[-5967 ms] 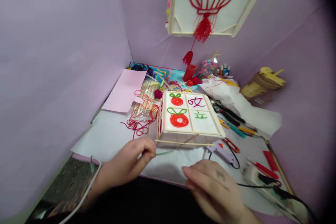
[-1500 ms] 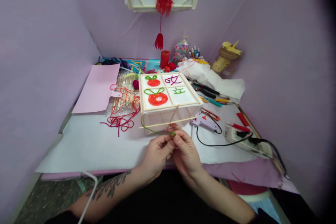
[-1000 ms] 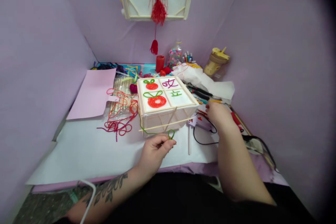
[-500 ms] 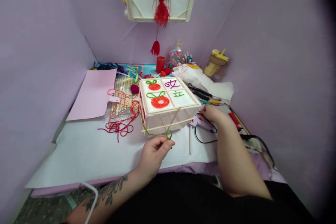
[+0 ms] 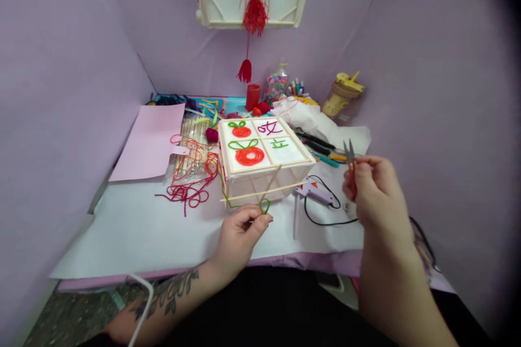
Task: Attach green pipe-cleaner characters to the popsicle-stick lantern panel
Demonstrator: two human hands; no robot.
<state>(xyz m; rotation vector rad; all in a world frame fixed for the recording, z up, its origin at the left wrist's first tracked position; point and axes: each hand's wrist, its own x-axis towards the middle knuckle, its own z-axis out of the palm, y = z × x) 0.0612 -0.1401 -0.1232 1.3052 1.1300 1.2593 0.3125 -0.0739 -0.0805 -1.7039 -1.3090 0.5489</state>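
Observation:
A square box of thin sticks and white panels point(image 5: 268, 158) stands at the centre, its top bearing red and green yarn fruit shapes plus purple and green characters. Just in front of it, my left hand point(image 5: 245, 230) pinches a green yarn point(image 5: 264, 205) that forms a small loop above the fingertips. The yarn runs back along the box's left side. My right hand point(image 5: 372, 187) is raised at the right, fingers closed on small scissors point(image 5: 350, 161) with red handles, blades pointing up. The scissors are well apart from the yarn.
A glue gun point(image 5: 315, 193) with a black cord lies right of the box. Pliers point(image 5: 315, 145) sit behind it. Tangled red yarn point(image 5: 188, 192) and a pink sheet point(image 5: 148, 143) are left. A red tassel point(image 5: 255, 13) hangs on a frame above.
My right hand has moved up and right from beside the glue gun, and the scissors now show in it. My left hand still pinches the green yarn in nearly the same place.

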